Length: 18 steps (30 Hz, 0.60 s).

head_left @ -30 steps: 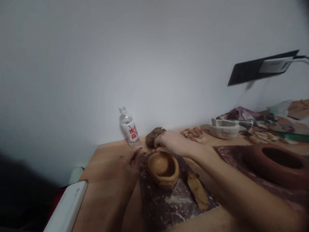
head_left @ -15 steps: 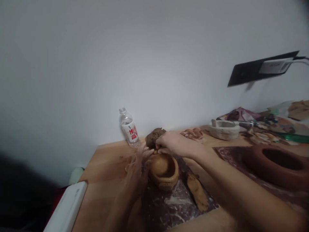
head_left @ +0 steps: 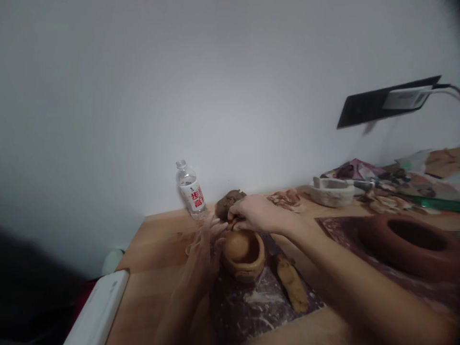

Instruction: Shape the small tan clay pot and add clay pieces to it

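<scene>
A small round clay bowl with a thick uneven rim stands on a dark smeared board. My left hand is at its left side, fingers stretched out and somewhat spread, beside or lightly touching the wall. Reaching over from the right, my right hand has thumb and fingers pinched on a bit of brown clay at the far rim. Behind the fingers sits a dark lump of clay, partly hidden. A flattened strip of clay lies on the board, right of the bowl.
A clear water bottle stands near the wall. At right are a larger brown clay form with an oval opening, a whitish basin, scraps and bags. A white device lies at the left table edge.
My right hand's fingers have shifted slightly at the far rim, showing a bit more of the brown clay between them. My left hand keeps its place; the view has moved a little.
</scene>
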### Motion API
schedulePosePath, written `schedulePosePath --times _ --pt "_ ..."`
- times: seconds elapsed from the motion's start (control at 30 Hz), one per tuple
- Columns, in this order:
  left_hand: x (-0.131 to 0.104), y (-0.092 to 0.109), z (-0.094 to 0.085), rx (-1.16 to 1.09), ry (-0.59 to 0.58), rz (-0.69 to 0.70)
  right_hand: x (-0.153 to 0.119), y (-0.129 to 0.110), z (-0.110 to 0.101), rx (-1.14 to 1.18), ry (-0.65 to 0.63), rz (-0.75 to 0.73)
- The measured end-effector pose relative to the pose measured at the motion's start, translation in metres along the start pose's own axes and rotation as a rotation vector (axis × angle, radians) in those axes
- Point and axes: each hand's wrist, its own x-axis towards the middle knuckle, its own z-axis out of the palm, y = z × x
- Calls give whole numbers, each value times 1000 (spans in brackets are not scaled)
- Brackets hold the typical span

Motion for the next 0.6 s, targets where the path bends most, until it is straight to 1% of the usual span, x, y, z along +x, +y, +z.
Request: schedulePosePath --times 0.07,0.23,0.4,0.6 --pt "-1 0 0 4 -2 -8 0 2 2 14 -1 -9" --pt "0 4 -2 60 -7 38 2 7 8 -9 22 14" --pt "1 5 -3 47 -20 41 2 8 12 -9 37 22" --pt "0 4 -3 43 -17 -1 2 4 10 -2 38 33"
